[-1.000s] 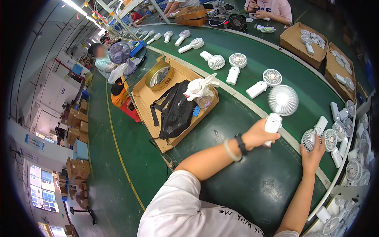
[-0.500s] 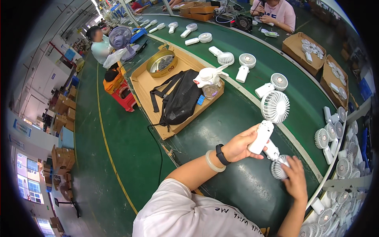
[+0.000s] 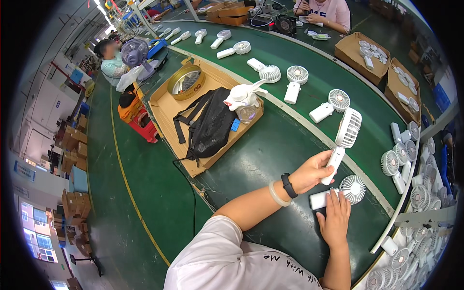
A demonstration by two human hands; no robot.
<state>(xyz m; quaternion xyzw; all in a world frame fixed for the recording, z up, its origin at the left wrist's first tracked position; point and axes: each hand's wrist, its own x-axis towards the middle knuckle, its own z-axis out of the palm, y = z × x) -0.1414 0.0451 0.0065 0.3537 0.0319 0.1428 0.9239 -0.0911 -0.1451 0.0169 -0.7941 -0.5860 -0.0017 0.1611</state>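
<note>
My left hand (image 3: 311, 172), wearing a black wristband and a pale bangle, is closed around the handle of a white handheld fan (image 3: 349, 128). The fan's round head points up and away, seen nearly edge-on. Below it, a second white handheld fan (image 3: 353, 189) lies on the dark green bench (image 3: 270, 150), its handle to the left and its head to the right. My right hand (image 3: 334, 220) rests on this fan with fingers stretched out over the handle near the head. The fingers cover part of that handle.
Several white fans (image 3: 297, 75) lie along the green conveyor (image 3: 270, 92) beyond the pale rail. A cardboard tray (image 3: 166, 108) at left holds a black bag (image 3: 212, 128), a gold round tin (image 3: 186, 82) and a white rabbit-shaped item (image 3: 244, 95). Piled fans (image 3: 420, 195) crowd the right; a person (image 3: 328, 14) sits opposite.
The fan in my left hand has turned from facing broadside to nearly edge-on. The second fan has swung round to lie sideways, and my right hand has moved from its head to its handle.
</note>
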